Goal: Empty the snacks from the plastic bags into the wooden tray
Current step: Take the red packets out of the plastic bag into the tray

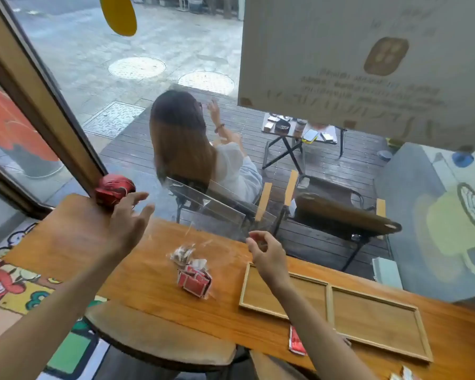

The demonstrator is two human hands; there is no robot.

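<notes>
A: Hands first?
B: My left hand is up at 10 o'clock, fingers spread, palm empty, just short of a red bag at the counter's far corner. Can't tell if fingertips touch it. Right hand sits near centre, thumb and fingers pinched together; something thin btwn them maybe, too blurred to say.

A: Snacks?
B: Clear plastic bag of red-wrapped snacks lies on the wooden counter, btwn my hands, approx 7 o'clock from the right hand, apart from both. Bag top is twisted, tilted towards 11.

A: Tray?
B: Wooden tray at 4 o'clock, two compartments, both bare. My right forearm crosses its left compartment. One red packet lies on the counter just beside the tray's near edge, at 6 o'clock. More wrappers at the frame's bottom edge, 5 o'clock, cut off.
</notes>
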